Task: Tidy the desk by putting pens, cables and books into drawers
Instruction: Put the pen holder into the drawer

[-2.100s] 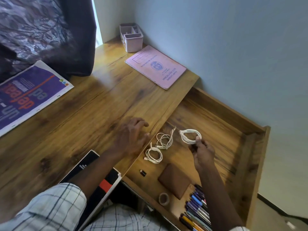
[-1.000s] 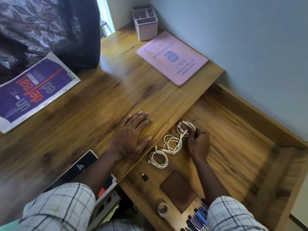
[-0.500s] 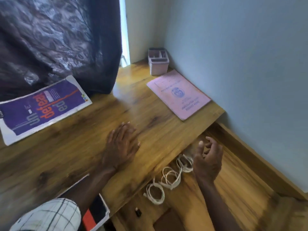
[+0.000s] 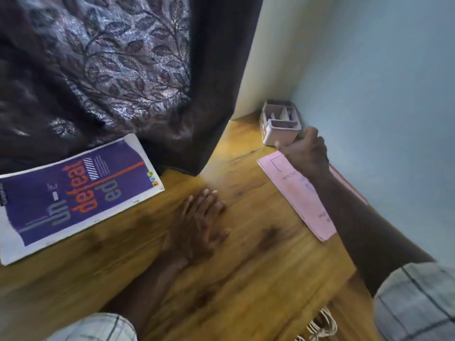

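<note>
My left hand [image 4: 197, 225] lies flat and palm down on the wooden desk [image 4: 246, 279], holding nothing. My right hand [image 4: 305, 151] is stretched out to the far end of the pink exercise book [image 4: 302, 195], with its fingers curled between that book's far edge and the pink desk organizer [image 4: 280, 126]. Whether it grips the book is hidden by the hand itself. A purple book [image 4: 73, 195] with orange lettering lies at the left of the desk. White coiled cables [image 4: 317, 326] show in the open drawer at the bottom edge.
A dark leaf-patterned curtain [image 4: 110, 70] hangs over the back left of the desk and touches the purple book. The pale blue wall [image 4: 381, 94] runs along the right, close behind the organizer and the pink book.
My right hand has left the cables in the drawer and reached forward to the far end of the pink book. The view has tilted up, so most of the drawer is out of sight.
</note>
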